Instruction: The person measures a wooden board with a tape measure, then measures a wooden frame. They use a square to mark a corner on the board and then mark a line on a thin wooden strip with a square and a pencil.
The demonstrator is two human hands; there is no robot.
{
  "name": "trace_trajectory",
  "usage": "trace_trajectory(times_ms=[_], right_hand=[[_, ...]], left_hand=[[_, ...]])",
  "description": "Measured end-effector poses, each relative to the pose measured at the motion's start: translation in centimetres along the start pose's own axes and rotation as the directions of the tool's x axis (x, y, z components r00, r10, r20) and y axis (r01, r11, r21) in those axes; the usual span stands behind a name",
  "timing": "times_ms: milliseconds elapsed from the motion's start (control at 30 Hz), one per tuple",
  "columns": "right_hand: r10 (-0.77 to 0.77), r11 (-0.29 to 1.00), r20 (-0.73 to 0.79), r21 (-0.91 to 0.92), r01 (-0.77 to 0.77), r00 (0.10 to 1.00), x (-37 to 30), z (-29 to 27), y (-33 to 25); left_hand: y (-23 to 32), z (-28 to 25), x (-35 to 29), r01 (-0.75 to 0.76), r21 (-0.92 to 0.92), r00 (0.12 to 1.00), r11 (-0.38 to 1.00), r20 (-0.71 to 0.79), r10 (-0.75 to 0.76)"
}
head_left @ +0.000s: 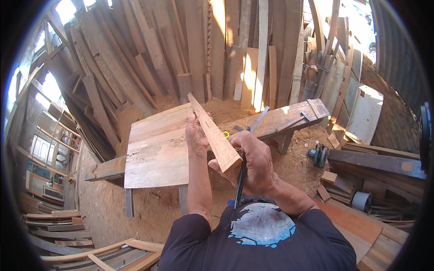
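Observation:
My left hand is closed around the edge of a narrow wooden strip, holding it up at a slant above the bench. A thin line crosses the strip close to its near end, and a small slot shows in its face. At that near end, my right hand grips a long black pen, with some fingers against the strip. Beyond the right hand a flat metal blade sticks up; whether the hand touches it is hidden. Beside the strip lies a small yellow object, too small to name.
A wide pale panel rests on the heavy bench beam to the left. On the beam's right end lies a small metal tool. A green power tool sits on the sawdust floor. Planks lean along the far side.

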State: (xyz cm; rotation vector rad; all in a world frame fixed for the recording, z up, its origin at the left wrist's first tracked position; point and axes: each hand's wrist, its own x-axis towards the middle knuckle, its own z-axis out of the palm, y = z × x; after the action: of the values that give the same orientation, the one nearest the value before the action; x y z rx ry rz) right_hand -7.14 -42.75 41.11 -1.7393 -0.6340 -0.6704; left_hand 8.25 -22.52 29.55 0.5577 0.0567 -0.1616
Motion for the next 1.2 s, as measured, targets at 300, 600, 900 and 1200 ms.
trace_trajectory(times_ms=[300,600,900,1200], right_hand=[[0.251,0.968,0.558,-0.167,-0.19,0.791,-8.2,-1.3,6.3],[0.634,0.771,0.445,-0.307,-0.558,0.632,-10.1,1.7,13.9],[0.626,0.75,0.469,-0.145,-0.645,0.622,-11.9,9.1,14.4],[0.671,0.589,0.468,0.133,-0.797,0.574,-20.9,17.0,13.2]], left_hand=[[-2.1,-10.2,-3.0,0.222,0.074,0.971,0.972,-0.106,-0.214],[-4.2,-10.8,-9.1,0.189,0.392,0.977,0.9,-0.17,-0.131],[-1.9,-11.3,-7.9,0.1,0.413,0.987,0.905,-0.158,-0.037],[4.0,-20.3,-4.7,0.065,0.407,0.968,0.911,-0.247,0.041]])
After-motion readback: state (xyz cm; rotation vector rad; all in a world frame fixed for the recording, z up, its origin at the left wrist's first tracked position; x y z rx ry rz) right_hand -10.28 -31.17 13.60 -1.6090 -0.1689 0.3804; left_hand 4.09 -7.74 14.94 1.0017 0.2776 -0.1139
